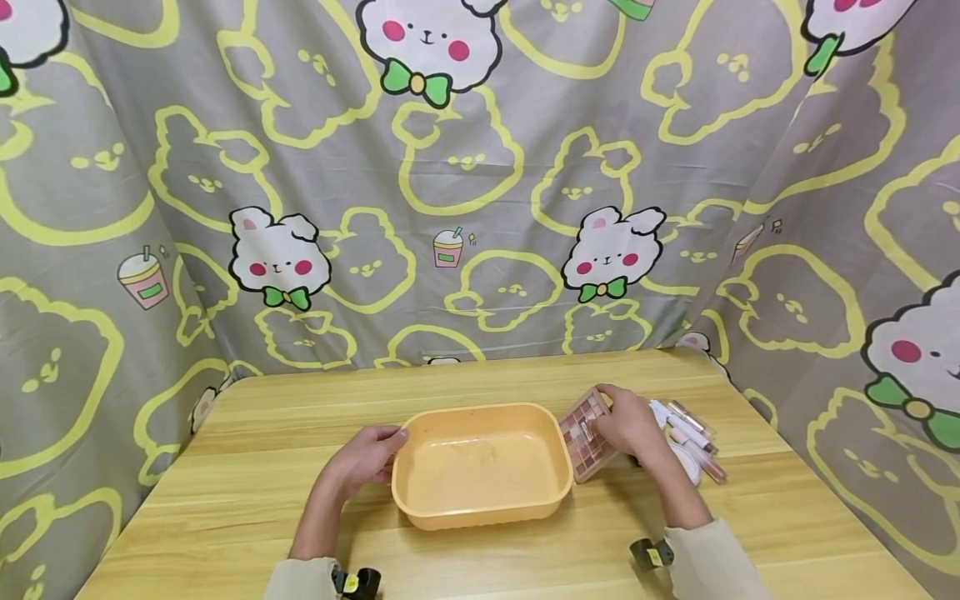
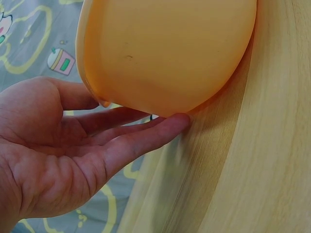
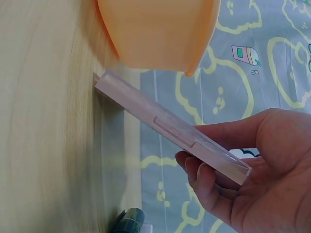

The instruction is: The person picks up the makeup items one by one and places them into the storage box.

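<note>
Right hand (image 1: 628, 422) pinches likely light, stiff, fragile palette (image 1: 585, 448) by 2 o'clock edge, best there; left hand (image 1: 366, 458) grips tray (image 1: 480, 518).

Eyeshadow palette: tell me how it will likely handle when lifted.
The eyeshadow palette is probably stiff, unbent in the right hand. Its smooth case may feel slippery. Thin and tilted, it would likely tip if released.

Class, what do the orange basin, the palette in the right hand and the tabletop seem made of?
Basin: probably moulded plastic, smooth and semi-glossy; soft highlights show inside. Palette: likely pinkish plastic, slightly shiny; crisp, straight edges. Tabletop: wood or wood-look laminate, satin; its grain streaks fit either.
</note>
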Motion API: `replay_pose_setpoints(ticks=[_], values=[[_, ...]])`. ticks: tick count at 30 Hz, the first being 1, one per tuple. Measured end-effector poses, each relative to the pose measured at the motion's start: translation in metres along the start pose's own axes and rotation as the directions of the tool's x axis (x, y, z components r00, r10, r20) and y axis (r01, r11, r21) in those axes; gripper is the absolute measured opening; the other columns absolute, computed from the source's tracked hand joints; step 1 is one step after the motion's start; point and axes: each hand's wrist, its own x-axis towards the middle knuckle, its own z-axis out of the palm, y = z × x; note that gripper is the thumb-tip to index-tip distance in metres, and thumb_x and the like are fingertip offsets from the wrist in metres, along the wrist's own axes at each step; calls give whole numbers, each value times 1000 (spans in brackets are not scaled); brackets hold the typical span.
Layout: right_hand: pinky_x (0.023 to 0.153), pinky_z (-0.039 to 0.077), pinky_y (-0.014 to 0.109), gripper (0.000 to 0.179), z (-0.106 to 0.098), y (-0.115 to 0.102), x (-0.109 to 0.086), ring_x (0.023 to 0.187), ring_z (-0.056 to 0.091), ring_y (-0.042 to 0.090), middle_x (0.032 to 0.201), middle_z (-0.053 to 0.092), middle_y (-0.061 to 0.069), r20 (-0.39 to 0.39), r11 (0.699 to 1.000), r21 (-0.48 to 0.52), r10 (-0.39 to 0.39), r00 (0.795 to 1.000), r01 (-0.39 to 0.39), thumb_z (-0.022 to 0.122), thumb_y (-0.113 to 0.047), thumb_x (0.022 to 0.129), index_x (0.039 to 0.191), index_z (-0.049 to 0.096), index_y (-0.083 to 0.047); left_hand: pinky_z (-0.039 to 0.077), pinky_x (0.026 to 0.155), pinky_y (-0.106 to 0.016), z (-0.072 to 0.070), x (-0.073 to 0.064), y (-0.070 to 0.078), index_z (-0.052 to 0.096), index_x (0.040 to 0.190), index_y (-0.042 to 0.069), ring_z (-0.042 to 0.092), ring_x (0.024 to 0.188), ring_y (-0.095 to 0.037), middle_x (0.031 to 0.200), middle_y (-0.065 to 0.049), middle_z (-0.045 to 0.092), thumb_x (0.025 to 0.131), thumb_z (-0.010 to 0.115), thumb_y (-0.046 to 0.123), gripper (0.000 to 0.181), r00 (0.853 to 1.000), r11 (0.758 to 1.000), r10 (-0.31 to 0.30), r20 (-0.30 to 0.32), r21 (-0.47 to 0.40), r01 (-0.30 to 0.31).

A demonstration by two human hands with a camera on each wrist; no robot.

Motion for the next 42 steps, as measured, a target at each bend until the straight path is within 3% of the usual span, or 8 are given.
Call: replay_pose_setpoints(ticks=[12,18,20,27,32,34,36,42], values=[[47,37,28,66,-2,-1,-1,54,51,17,77,67,12,-23,998,51,31,999,-30,57,-3,79,144,50,6,62,79,-43,0,-1,2,53,142,-5,69,106,-29,119,-16,70,109,47,24,45,1000,1000,1,5,-10,-1],[50,38,29,60,-4,-2,0,57,50,16,93,71,20,-37,999,50,24,999,-23,57,-6,84,142,52,8,61,81,-43,-1,-1,2,52,141,-6,68,108,-29,120,-18,69,109,45,24,45,1000,999,10,29,-41,-9],[50,37,29,57,-4,-3,-1,54,46,15,91,71,19,-47,999,47,23,999,-21,56,-6,85,141,54,8,61,82,-43,-1,-1,2,52,141,-6,68,109,-29,120,-18,68,109,45,23,44,999,999,13,35,-46,-12],[44,30,26,51,-7,-5,-2,45,29,10,57,52,4,-61,998,55,28,998,-25,52,-10,91,137,56,10,61,82,-44,-1,-1,2,53,142,-6,68,109,-29,121,-19,68,109,45,23,44,999,999,17,40,-42,-15],[44,30,27,49,-10,-6,-3,45,28,10,51,39,-2,-69,997,66,31,997,-27,48,-14,94,137,56,9,61,82,-44,-1,-1,1,53,142,-6,69,108,-29,120,-18,69,109,46,24,44,1000,999,11,26,-40,-10],[46,32,29,49,-11,-6,-3,47,32,12,53,40,0,-67,997,71,39,997,-34,47,-16,96,137,56,9,62,82,-44,-1,-1,1,53,141,-6,69,108,-29,120,-18,69,109,46,24,44,1000,999,9,24,-40,-8],[51,38,31,48,-13,-6,-3,52,40,14,57,50,4,-76,998,59,39,996,-35,48,-17,98,136,57,10,62,82,-44,-1,-1,1,53,141,-6,69,108,-29,120,-18,69,109,46,24,44,1000,999,8,25,-41,-7],[69,51,41,47,-18,-7,-3,75,60,28,93,73,22,-97,999,22,37,995,-35,52,-19,97,133,59,10,62,81,-45,-1,-1,2,52,142,-6,68,108,-29,120,-18,68,109,46,23,45,999,999,12,29,-50,-11]])
